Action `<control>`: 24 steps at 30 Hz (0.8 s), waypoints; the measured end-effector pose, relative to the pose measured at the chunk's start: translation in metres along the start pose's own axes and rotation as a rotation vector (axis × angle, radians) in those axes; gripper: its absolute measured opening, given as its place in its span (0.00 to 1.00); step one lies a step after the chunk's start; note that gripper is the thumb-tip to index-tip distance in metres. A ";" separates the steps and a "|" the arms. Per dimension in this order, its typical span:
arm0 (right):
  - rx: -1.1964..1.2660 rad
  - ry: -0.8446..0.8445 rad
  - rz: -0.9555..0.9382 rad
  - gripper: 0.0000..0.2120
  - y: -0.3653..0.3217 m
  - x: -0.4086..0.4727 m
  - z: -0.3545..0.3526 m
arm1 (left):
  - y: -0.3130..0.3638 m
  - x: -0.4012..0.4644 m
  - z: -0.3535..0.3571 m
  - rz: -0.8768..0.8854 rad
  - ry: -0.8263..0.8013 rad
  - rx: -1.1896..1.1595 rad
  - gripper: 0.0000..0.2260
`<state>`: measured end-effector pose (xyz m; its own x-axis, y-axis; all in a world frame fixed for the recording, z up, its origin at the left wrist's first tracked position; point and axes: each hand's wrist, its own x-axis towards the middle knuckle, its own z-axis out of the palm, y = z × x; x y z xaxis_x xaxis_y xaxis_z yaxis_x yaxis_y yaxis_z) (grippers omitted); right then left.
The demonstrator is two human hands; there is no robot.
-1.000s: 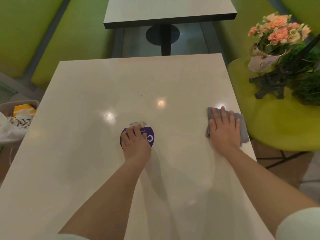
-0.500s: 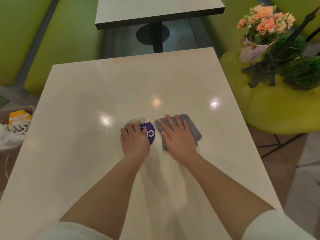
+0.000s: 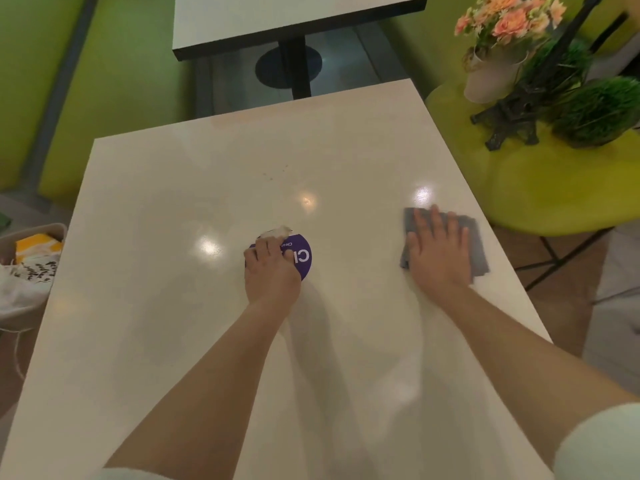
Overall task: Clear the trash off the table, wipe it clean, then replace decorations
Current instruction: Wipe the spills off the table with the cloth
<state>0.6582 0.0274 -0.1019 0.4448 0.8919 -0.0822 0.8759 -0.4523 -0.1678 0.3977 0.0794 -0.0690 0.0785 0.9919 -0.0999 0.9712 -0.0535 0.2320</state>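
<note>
Since half a second ago, the right hand is sweeping the grey cloth rightward, fingers spread flat, wiping the table. Left hand is pressing the purple sticker, probably bracing; decorations are waiting far right.

Cream, grey, purple, lime

Glossy cream table; plain grey cloth; purple round sticker, white lettering; lime-green chair; peach-pink flowers.

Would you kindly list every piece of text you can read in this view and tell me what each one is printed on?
"Cl": large white letters on the purple round sticker, rest hidden by the left hand.
"Clean": small white print on the same sticker, cut off by the fingers.
Dark handwriting-style print on the white bag at the left: too blurred to read.
</note>
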 end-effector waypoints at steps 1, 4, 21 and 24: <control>0.004 -0.012 -0.065 0.26 -0.018 -0.010 0.004 | -0.001 -0.001 -0.002 0.024 -0.007 -0.039 0.16; 0.047 -0.076 -0.198 0.31 -0.068 -0.045 0.012 | -0.005 -0.008 0.000 0.036 0.008 -0.121 0.17; -0.006 0.002 0.117 0.31 0.058 -0.059 -0.007 | -0.007 -0.078 0.011 0.153 0.106 0.008 0.18; -0.005 -0.021 0.201 0.26 0.025 -0.065 -0.003 | -0.015 -0.078 0.012 0.192 0.076 0.052 0.22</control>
<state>0.6521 -0.0417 -0.0979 0.6070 0.7833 -0.1338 0.7707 -0.6214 -0.1410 0.3792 0.0012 -0.0764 0.2479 0.9687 0.0154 0.9506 -0.2463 0.1891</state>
